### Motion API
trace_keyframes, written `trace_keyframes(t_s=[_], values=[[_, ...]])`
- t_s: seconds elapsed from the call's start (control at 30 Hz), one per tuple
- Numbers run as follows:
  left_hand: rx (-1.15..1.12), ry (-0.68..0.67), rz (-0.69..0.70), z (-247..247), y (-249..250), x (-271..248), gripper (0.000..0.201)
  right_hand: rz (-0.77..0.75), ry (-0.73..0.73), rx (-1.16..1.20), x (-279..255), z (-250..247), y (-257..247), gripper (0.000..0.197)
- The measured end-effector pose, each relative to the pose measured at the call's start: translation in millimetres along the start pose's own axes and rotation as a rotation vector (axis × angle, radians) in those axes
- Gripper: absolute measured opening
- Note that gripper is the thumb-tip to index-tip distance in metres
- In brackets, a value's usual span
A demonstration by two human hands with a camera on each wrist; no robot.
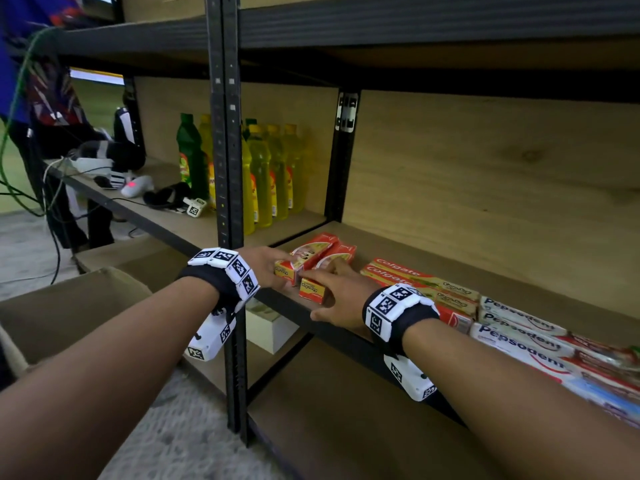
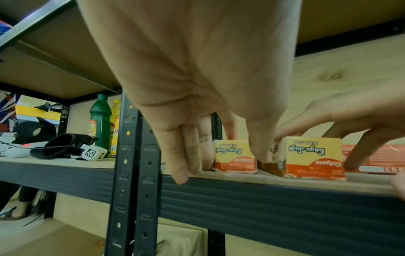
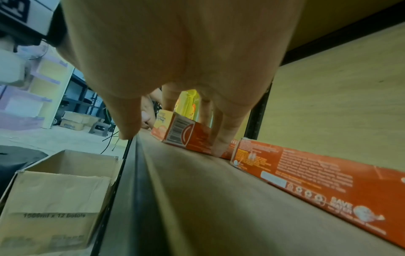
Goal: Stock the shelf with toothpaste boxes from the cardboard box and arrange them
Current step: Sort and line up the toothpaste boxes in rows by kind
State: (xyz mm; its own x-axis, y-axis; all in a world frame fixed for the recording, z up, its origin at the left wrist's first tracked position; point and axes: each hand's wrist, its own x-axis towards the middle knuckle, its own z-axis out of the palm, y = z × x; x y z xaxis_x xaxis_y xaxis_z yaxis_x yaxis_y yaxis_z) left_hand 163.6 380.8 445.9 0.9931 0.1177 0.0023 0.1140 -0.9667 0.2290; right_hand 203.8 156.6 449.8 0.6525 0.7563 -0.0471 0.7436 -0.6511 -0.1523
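Two small red-and-yellow Colgate toothpaste boxes lie side by side at the front left of the wooden shelf [image 1: 433, 247]. My left hand [image 1: 268, 263] holds the left box [image 1: 304, 252]; its fingers [image 2: 188, 155] stand on the box's left side and its thumb [image 2: 260, 152] in the gap between the boxes. My right hand [image 1: 332, 289] arches over the right box [image 1: 313, 289], fingers down on both sides of it [image 2: 315, 157]; one finger [image 3: 221, 142] touches its far side. The right thumb lies along the shelf's front edge.
Long Colgate boxes [image 1: 415, 278] and Pepsodent boxes [image 1: 519, 327] fill the shelf to the right. A black upright post [image 1: 227, 168] stands just left of my hands, with yellow and green bottles [image 1: 263, 174] behind it. The open cardboard box [image 1: 69, 306] sits on the floor at lower left.
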Motion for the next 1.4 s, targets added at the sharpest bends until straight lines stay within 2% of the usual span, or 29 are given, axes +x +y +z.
trace_keyframes(t_s=[0.17, 0.33, 0.5, 0.67, 0.77, 0.87, 1.0, 1.1, 1.27, 1.33, 1.4], values=[[-0.022, 0.057, -0.055, 6.6, -0.4, 3.7, 0.061, 0.014, 0.118, 0.057, -12.4, 2.1, -5.2, 0.051], [-0.01, 0.114, -0.089, 10.5, 9.0, 2.7, 0.061, 0.068, 0.171, 0.103, -24.3, 1.8, -1.6, 0.049], [0.12, 0.285, -0.096, 19.9, 20.4, -3.6, 0.049, 0.117, 0.139, 0.199, -39.5, -6.7, 15.8, 0.041], [0.19, 0.344, -0.098, 27.7, 23.7, 1.0, 0.037, 0.188, 0.22, 0.426, -54.5, -28.5, 29.7, 0.052], [0.201, 0.342, -0.097, 26.9, 24.9, 1.1, 0.036, 0.192, 0.345, 0.595, -67.1, -50.9, 34.9, 0.052], [0.188, 0.325, -0.107, 26.6, 23.9, 2.6, 0.037, 0.202, 0.54, 0.683, -72.3, -74.8, 41.6, 0.046], [0.198, 0.336, -0.107, 30.1, 23.1, 4.7, 0.038, 0.152, 0.73, 0.795, -75.2, -87.6, 43.0, 0.039], [0.223, 0.35, -0.096, 30.7, 23.2, 5.4, 0.041, 0.122, 0.786, 0.768, -72.9, -83.1, 40.0, 0.038], [0.241, 0.358, -0.093, 32.2, 21.3, 6.7, 0.041, 0.112, 0.744, 0.607, -62.5, -75.8, 40.5, 0.065], [0.246, 0.36, -0.092, 32.2, 21.6, 6.5, 0.041, 0.056, 0.69, 0.446, -63.0, -83.4, 39.5, 0.066], [0.242, 0.36, -0.089, 32.6, 20.8, 6.7, 0.039, 0.014, 0.663, 0.261, -64.7, -94.8, 37.1, 0.059]])
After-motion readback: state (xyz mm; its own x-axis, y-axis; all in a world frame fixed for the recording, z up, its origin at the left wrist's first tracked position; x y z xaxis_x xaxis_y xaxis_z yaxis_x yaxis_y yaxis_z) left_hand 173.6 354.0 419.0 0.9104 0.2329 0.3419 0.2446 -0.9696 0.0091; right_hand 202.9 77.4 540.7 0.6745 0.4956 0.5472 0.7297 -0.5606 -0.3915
